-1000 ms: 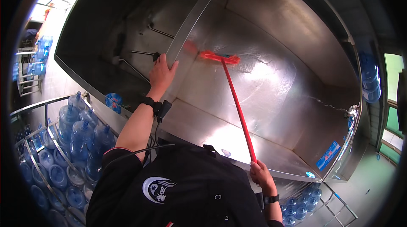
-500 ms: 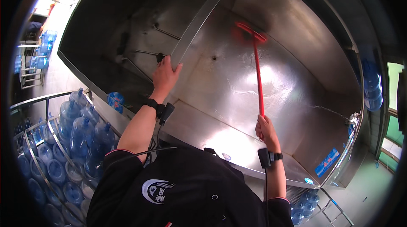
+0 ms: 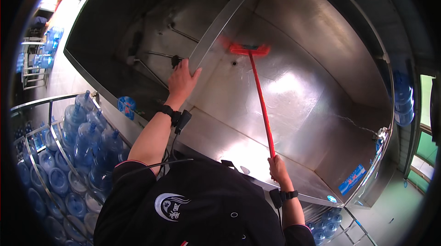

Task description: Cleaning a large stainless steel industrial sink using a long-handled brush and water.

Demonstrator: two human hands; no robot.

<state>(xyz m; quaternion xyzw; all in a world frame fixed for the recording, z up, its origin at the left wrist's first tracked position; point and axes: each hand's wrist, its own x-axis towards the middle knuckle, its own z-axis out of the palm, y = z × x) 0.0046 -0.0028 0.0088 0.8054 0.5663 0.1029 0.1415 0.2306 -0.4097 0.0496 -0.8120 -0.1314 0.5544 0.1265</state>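
1. Now the right hand [image 3: 277,167] has its fingers wrapped around the near end of the red broom [image 3: 260,97]
2. Handle runs straight away; bristles touch the steel tank wall [image 3: 312,85]
3. Left hand [image 3: 182,81], fingers together, braces on the metal divider edge [image 3: 220,30]

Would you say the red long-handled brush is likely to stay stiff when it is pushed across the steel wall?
Probably fairly stiff: the red brush has a thin handle that looks straight from the right hand to the head. It seems light, since one hand holds it at the very end. The head may skid on the shiny steel wall, which looks smooth.
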